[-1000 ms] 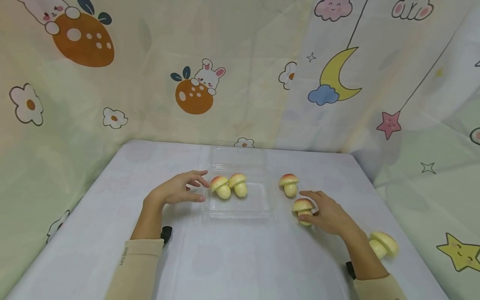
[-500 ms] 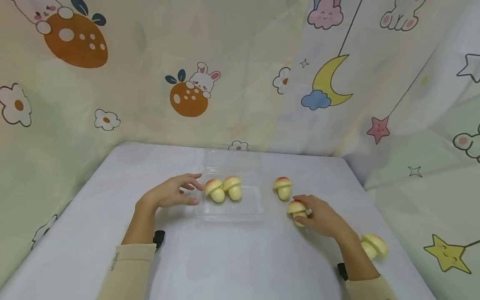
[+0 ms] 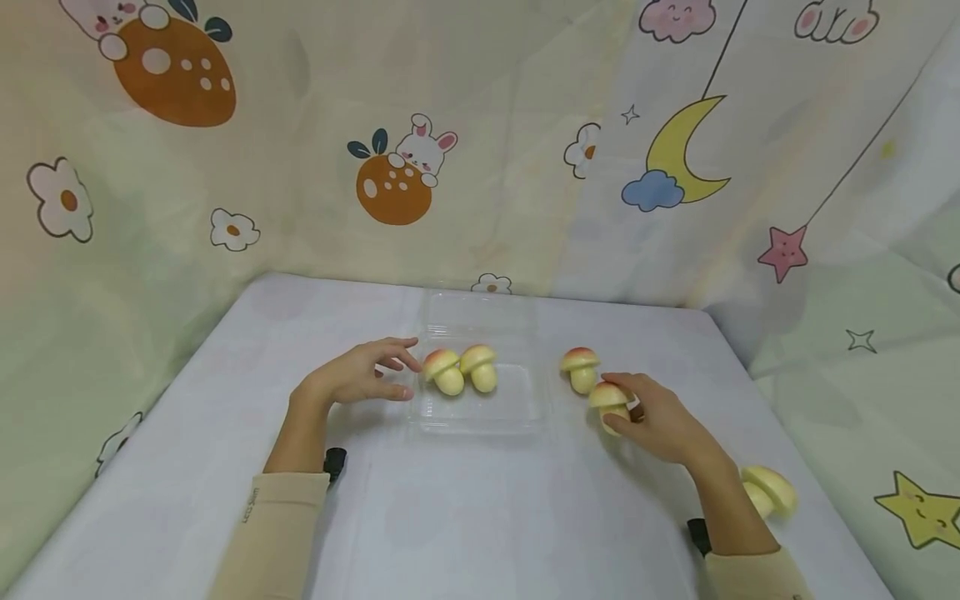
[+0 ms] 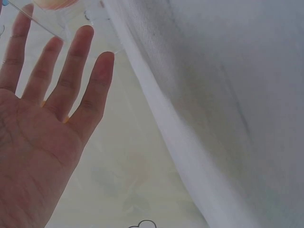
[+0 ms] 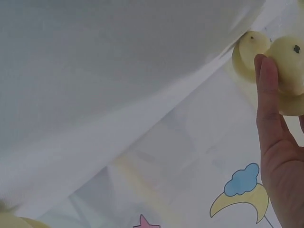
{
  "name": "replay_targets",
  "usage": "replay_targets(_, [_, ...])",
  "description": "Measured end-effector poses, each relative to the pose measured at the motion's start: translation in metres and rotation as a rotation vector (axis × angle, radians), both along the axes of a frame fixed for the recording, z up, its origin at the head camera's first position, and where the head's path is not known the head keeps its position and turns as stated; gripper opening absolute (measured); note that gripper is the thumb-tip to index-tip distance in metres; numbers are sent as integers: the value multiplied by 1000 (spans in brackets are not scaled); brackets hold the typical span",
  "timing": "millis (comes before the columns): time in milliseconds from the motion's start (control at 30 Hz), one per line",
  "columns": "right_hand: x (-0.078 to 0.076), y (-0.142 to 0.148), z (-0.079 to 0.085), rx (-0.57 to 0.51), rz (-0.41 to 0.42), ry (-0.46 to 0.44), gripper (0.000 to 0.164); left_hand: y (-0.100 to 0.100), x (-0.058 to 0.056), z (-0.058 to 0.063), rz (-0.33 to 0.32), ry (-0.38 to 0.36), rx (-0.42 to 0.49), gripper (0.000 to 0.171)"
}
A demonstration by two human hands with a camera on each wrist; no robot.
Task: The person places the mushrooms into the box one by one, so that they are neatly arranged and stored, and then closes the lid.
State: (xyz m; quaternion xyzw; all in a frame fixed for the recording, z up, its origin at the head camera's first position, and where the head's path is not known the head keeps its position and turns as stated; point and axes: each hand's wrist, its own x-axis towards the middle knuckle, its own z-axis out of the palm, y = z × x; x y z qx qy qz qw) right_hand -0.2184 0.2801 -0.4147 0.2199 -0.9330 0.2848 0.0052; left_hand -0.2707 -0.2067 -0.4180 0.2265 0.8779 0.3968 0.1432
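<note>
My right hand [image 3: 660,421] pinches a yellow toy mushroom [image 3: 611,398] with a reddish-topped cap, thumb on the stem and fingers at the cap's far side. In the right wrist view this held mushroom [image 5: 289,66] overlaps a second one [image 5: 251,50]. That second mushroom [image 3: 581,371] stands on the table just beyond the hand. A clear plastic box [image 3: 519,404] with its lid folded back lies at the middle; two mushrooms, one left [image 3: 442,372] and one right [image 3: 480,368], lie side by side inside. Beside the box's left wall, my left hand [image 3: 360,375] has its fingers spread, holding nothing.
Another mushroom [image 3: 772,490] lies near the table's right edge, partly behind the right forearm. The white-covered table [image 3: 465,517] meets a printed cloth backdrop [image 3: 510,167] at its far edge and sides.
The right hand has closed on the mushroom and raised it, bringing it closer to the mushroom beyond. My left hand stays by the box. The head view swung slightly and came back.
</note>
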Motion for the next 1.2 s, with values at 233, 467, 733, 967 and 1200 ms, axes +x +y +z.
replay_targets(233, [-3, -4, -1, -68, 8, 125, 56, 0, 0, 0, 3, 5, -2, 60])
replay_targets(467, [-4, -9, 1, -135, -5, 212, 56, 1, 0, 1, 0, 5, -1, 51])
replay_targets(733, [-6, -14, -1, -196, -30, 208, 57, 1, 1, 2, 4, -7, 1, 53])
replay_targets(967, [-10, -21, 0, -235, -6, 200, 58, 0, 1, 2, 2, -5, 9, 65])
replay_targets(1200, [-14, -30, 4, -296, 15, 184, 62, 1, 2, 3, 1, -13, 7, 53])
